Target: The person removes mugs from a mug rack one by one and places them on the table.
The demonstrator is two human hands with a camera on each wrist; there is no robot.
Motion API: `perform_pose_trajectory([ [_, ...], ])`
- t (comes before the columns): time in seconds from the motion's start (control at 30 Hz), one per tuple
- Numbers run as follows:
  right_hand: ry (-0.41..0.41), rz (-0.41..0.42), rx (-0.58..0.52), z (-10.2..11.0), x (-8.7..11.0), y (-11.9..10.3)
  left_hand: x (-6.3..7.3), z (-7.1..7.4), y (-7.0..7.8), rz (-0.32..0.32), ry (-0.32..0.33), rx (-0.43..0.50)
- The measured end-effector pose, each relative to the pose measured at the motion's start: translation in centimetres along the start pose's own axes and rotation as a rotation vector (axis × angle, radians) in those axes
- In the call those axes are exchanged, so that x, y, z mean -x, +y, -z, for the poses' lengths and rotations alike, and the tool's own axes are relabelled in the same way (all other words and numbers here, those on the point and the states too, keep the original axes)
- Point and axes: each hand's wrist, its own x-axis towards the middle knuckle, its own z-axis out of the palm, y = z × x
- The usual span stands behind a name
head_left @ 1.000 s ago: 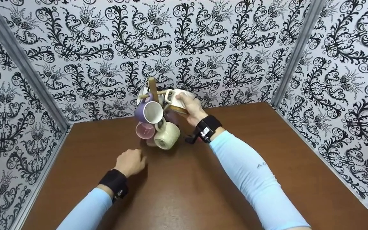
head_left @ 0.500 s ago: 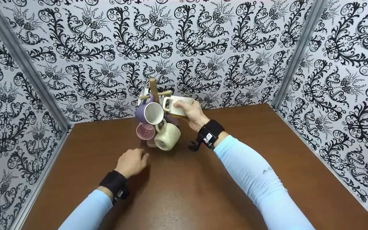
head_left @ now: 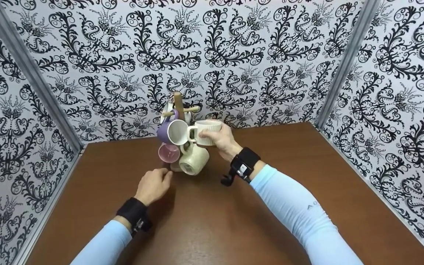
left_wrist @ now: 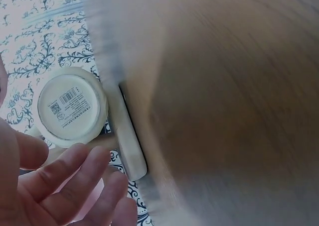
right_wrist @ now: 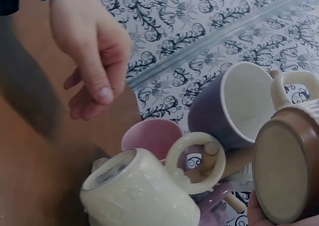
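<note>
A wooden mug tree [head_left: 178,105] stands at the back of the brown table [head_left: 212,221]. On its pegs hang a purple mug [head_left: 171,131], a pink mug [head_left: 168,152] and a cream mug [head_left: 193,162]. My right hand [head_left: 220,139] grips a white ribbed mug [head_left: 206,132] with a brown bottom [right_wrist: 286,171], held upright beside the purple mug [right_wrist: 234,106] and off the pegs. My left hand [head_left: 155,184] lies on the table in front of the tree's base, fingers [left_wrist: 65,186] loose and holding nothing. The cream mug's labelled bottom [left_wrist: 72,109] shows just past those fingers.
Patterned black-and-white walls [head_left: 234,55] close in the table on the left, back and right. Grey corner posts [head_left: 31,73] stand at both back corners. Another white mug hangs behind the tree post, mostly hidden.
My right hand has drawn the white ribbed mug off the upper right peg, turned it upright and lowered it. My left hand has edged toward the tree's base.
</note>
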Motion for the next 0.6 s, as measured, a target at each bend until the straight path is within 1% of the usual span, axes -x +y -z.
perform_pose_trajectory([
  [0.13,-0.008,0.013,0.034,0.1,0.6,0.7,0.1,0.0,-0.1,0.017,-0.01,0.06],
  [0.23,-0.02,0.024,0.064,0.2,1.1,1.1,0.2,-0.1,-0.1,0.024,-0.003,0.107],
  [0.4,-0.037,0.067,0.179,0.6,2.0,2.0,0.0,-0.2,0.1,0.042,0.007,0.203],
  [0.6,-0.082,0.168,0.334,1.1,2.9,3.2,-0.2,0.0,0.8,0.042,0.054,0.331],
])
